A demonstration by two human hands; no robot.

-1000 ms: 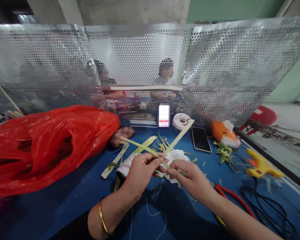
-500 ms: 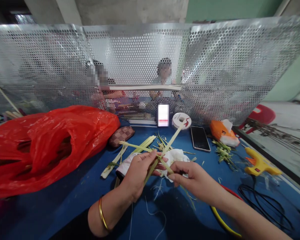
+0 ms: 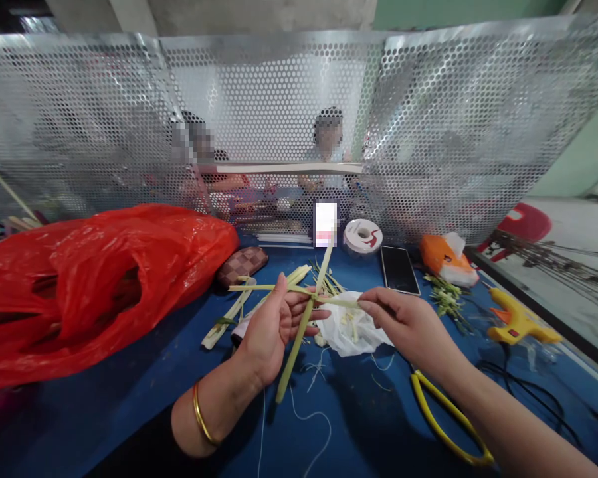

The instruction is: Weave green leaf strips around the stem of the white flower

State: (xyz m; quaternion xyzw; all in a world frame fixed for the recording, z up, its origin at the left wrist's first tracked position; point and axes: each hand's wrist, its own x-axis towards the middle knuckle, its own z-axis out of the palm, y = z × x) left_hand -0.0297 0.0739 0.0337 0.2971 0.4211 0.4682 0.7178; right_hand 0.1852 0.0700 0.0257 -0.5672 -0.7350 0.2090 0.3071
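Observation:
Pale green leaf strips point(image 3: 297, 345) cross each other in a star shape, their crossing resting over the fingers of my left hand point(image 3: 266, 335). That hand is palm up, fingers stretched out and thumb raised. One strip points away from me, one toward me, one to the left and one to the right. My right hand point(image 3: 408, 325) pinches the end of the right-pointing strip point(image 3: 339, 302) between thumb and fingers. Beneath the strips lies a crumpled white plastic bag point(image 3: 356, 335) with leaf scraps on it. More cut stalks point(image 3: 229, 317) lie left of my left hand.
A big red plastic bag point(image 3: 99, 292) covers the left side, beside a checkered pouch point(image 3: 242, 265). Farther back stand a lit phone point(image 3: 325, 224) and a ribbon spool point(image 3: 363, 236). Rightward are a dark phone point(image 3: 400, 269), tissue pack point(image 3: 446, 259), yellow glue gun point(image 3: 521, 322) and yellow-handled tool point(image 3: 441, 425).
My left hand has unfolded from a grip into a flat palm beneath the crossing. My right hand has moved right and up, drawing its strip out sideways; the strips now spread wider.

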